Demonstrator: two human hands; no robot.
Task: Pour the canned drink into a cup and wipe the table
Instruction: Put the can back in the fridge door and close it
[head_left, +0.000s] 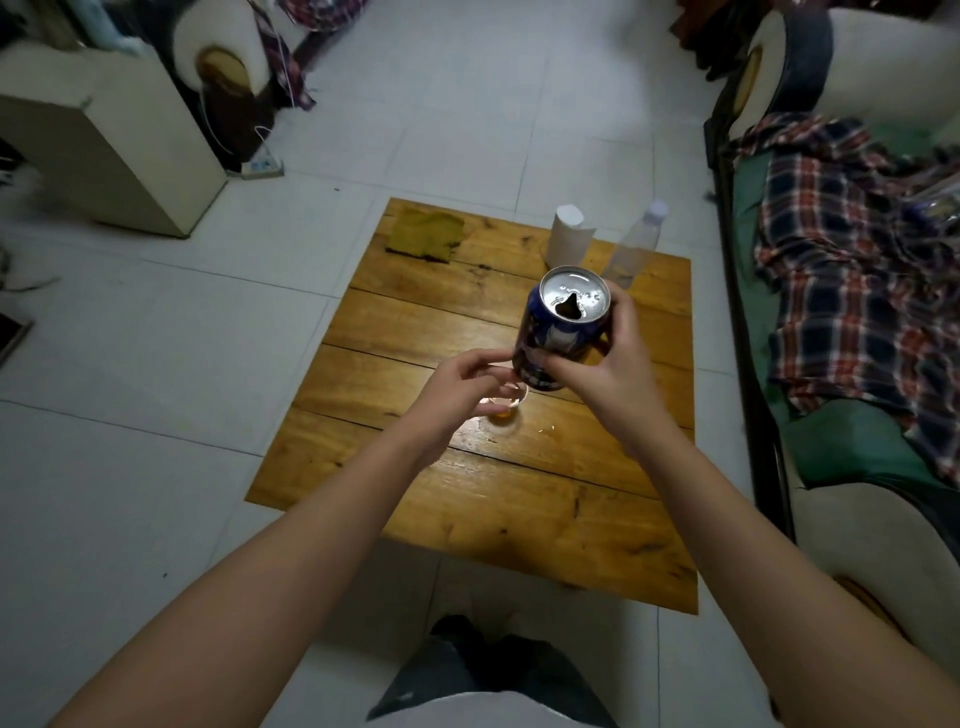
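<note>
Blue can (561, 332) — open, upright — above clear cup (506, 408).

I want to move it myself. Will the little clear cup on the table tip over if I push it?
Probably, yes. The cup looks thin, clear and small, with only a little amber drink inside, so it is likely light and easy to tip. The wooden table near it looks wet, so it may slide too.

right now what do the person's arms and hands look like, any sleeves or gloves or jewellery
Both arms are bare along all that shows of them, with no sleeve in view. The left hand and the right hand wear no gloves. No watch, bracelet or band shows at either wrist, and no ring can be seen on the fingers that are visible. No markings or tattoos show on the forearms.
</note>
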